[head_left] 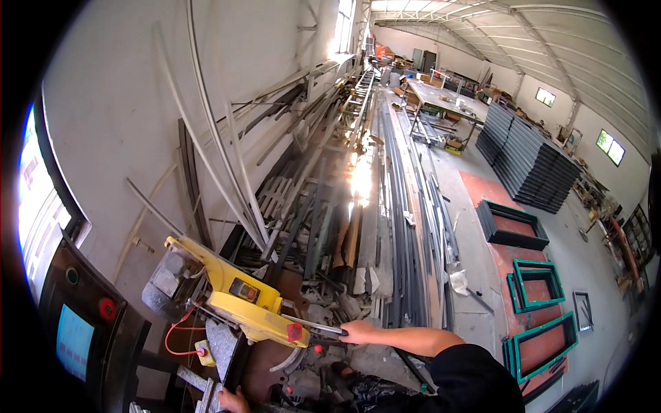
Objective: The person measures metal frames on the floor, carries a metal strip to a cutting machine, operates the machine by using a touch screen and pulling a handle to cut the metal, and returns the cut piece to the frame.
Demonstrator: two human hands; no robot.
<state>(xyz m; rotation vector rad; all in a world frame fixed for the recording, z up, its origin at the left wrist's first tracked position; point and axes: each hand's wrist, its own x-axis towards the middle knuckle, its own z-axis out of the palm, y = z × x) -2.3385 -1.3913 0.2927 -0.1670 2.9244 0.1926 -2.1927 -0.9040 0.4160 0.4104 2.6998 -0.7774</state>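
A yellow cut-off saw (pixel 255 310) stands at lower left, its grey motor (pixel 172 275) on the far side and a switch box (pixel 244 290) on top. My right arm reaches across to it, and my right hand (pixel 359 332) is closed round the black-tipped end of its lever handle (pixel 317 326). At the lower edge my left hand (pixel 234 400) is partly cut off. Its fingers are bent against a grey metal piece (pixel 208 395) on the saw's bed; what they hold is hidden.
A control panel (pixel 76 337) with a screen and red button stands at far left. Long metal profiles (pixel 406 227) lie ahead on the floor; others lean on the wall. Right are stacked grey frames (pixel 527 158) and green-edged frames (pixel 540 347). A worktable (pixel 447 100) stands farther back.
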